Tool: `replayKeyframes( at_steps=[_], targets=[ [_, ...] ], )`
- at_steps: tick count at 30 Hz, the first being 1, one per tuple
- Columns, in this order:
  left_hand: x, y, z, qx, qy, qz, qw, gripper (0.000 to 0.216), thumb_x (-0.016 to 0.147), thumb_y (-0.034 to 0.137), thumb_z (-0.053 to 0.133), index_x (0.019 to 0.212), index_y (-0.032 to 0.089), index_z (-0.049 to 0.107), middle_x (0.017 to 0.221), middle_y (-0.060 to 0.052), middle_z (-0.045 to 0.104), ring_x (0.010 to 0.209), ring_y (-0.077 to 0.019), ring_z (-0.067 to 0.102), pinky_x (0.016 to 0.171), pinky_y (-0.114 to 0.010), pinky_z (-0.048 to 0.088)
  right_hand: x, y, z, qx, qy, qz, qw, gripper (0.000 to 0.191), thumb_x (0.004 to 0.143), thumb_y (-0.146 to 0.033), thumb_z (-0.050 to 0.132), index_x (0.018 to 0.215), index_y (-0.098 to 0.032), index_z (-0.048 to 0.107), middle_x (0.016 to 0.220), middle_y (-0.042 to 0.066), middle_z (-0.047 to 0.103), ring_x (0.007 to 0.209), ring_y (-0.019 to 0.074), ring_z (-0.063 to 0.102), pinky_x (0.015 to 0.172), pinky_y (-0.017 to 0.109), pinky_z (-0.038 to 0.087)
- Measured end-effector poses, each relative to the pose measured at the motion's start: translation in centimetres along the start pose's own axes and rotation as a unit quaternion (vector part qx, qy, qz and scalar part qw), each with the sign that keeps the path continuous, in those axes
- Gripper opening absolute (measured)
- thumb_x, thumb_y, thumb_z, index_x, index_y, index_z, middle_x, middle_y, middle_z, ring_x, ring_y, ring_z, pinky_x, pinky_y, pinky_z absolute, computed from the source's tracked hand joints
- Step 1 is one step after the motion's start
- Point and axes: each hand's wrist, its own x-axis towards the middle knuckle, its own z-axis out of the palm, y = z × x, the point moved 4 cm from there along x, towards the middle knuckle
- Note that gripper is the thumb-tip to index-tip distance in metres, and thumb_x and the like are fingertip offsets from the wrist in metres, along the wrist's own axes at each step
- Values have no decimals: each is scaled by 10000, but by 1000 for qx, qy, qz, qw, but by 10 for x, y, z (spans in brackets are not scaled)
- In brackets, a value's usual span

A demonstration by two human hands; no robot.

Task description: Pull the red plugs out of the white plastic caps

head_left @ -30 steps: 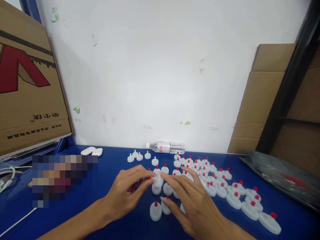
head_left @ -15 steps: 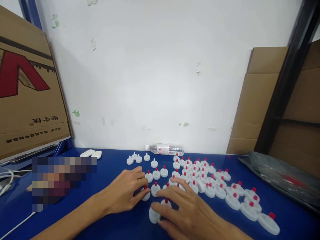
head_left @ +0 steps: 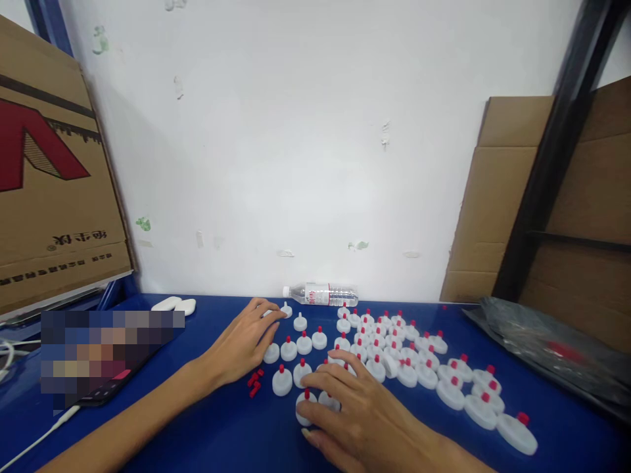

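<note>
My left hand (head_left: 250, 336) reaches over the table's far middle. Its fingers are apart and curved, partly covering white nozzle caps without red tips; one such cap (head_left: 286, 309) shows just beyond the fingertips. My right hand (head_left: 362, 410) rests lower down with thumb and fingers around a white nozzle cap with a red tip (head_left: 306, 398), whose front is partly hidden by a finger. Another white cap (head_left: 329, 402) is half under that hand. Between the hands stands a red-tipped cap (head_left: 282, 382). Several loose red tips (head_left: 255, 382) lie beside my left wrist.
Many red-tipped white caps (head_left: 394, 345) stand grouped on the right of the blue table (head_left: 197, 433). A clear bottle (head_left: 320, 294) lies by the wall. A phone (head_left: 111, 391) with a cable is at left, a grey plastic bag (head_left: 542, 348) at right. Cardboard boxes flank both sides.
My left hand has let go of a red-tipped cap and moved up to the plain white caps, uncovering the loose red tips. The cap at my right hand now shows its red tip upright.
</note>
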Motion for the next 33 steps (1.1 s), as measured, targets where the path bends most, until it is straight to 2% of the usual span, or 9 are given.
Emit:
replayKeyframes(
  at_steps=[5, 7, 12, 16, 19, 23, 26, 29, 33],
  targets=[
    [45, -7, 20, -1, -26, 2, 1000, 286, 1012, 276, 472, 1167, 173, 689, 1050, -105, 693, 1034, -278, 569, 934, -429, 480, 1, 1, 3, -12, 38, -22, 999, 142, 982, -294, 572, 1097, -237, 632, 1146, 19, 695, 1020, 162, 642, 1117, 418, 373],
    [60, -8, 28, -10, -47, -3, 999, 223, 958, 293, 565, 1025, 173, 741, 940, -93, 721, 962, -273, 608, 851, -378, 497, 1, 1, 4, -13, 44, -21, 999, 130, 974, -280, 583, 1084, -232, 633, 1133, 20, 695, 1007, 158, 643, 1121, 417, 370],
    [74, -10, 30, -40, -73, -33, 996, 180, 896, 261, 622, 823, 187, 769, 829, -63, 747, 844, -238, 658, 734, -309, 474, 1, 1, -3, -8, 59, -7, 998, 120, 975, -254, 571, 1072, -228, 635, 1126, 29, 704, 1008, 167, 648, 1119, 431, 373],
    [63, 4, 1, -67, -28, -65, 995, 248, 957, 330, 572, 907, 184, 766, 884, -68, 745, 850, -231, 639, 754, -321, 461, 4, 5, -17, -3, 95, 68, 993, 207, 987, -224, 523, 1173, -213, 614, 1130, 69, 711, 1031, 206, 658, 1051, 457, 434],
    [41, 24, -18, -100, 5, -81, 992, 316, 1003, 402, 521, 953, 201, 759, 926, -44, 752, 789, -194, 632, 714, -296, 462, 4, 10, -23, 0, 112, 122, 986, 371, 991, -265, 533, 1348, -163, 511, 1228, 130, 676, 1135, 245, 630, 1050, 489, 438],
    [9, 49, -19, -276, 19, -82, 957, 253, 969, 410, 616, 957, 223, 786, 858, -23, 747, 769, -177, 638, 700, -274, 475, 0, 16, -16, 25, 84, 164, 983, 604, 952, -389, 624, 1462, -154, 401, 1258, 146, 669, 1135, 275, 640, 1094, 551, 391],
    [-5, 63, -11, -356, 18, -39, 934, 192, 950, 374, 667, 970, 239, 801, 874, -37, 743, 833, -183, 641, 747, -280, 492, 0, 16, -11, 49, 83, 150, 984, 478, 955, -382, 621, 1377, -194, 498, 1138, 104, 721, 1016, 249, 686, 1075, 540, 407],
    [-8, 68, -9, -382, 20, -12, 924, 172, 946, 352, 679, 969, 236, 805, 890, -47, 749, 876, -190, 643, 794, -293, 499, 3, 12, -15, 43, 121, 114, 985, 299, 966, -295, 600, 1246, -191, 581, 1047, 73, 741, 924, 210, 704, 1051, 488, 434],
    [-2, 46, -21, -323, 17, -71, 944, 280, 986, 404, 584, 986, 202, 777, 902, -46, 746, 815, -184, 643, 763, -294, 492, 4, 11, -18, 21, 139, 106, 984, 314, 958, -207, 593, 1271, -175, 588, 1027, 70, 747, 904, 197, 705, 1023, 450, 456]
  ],
)
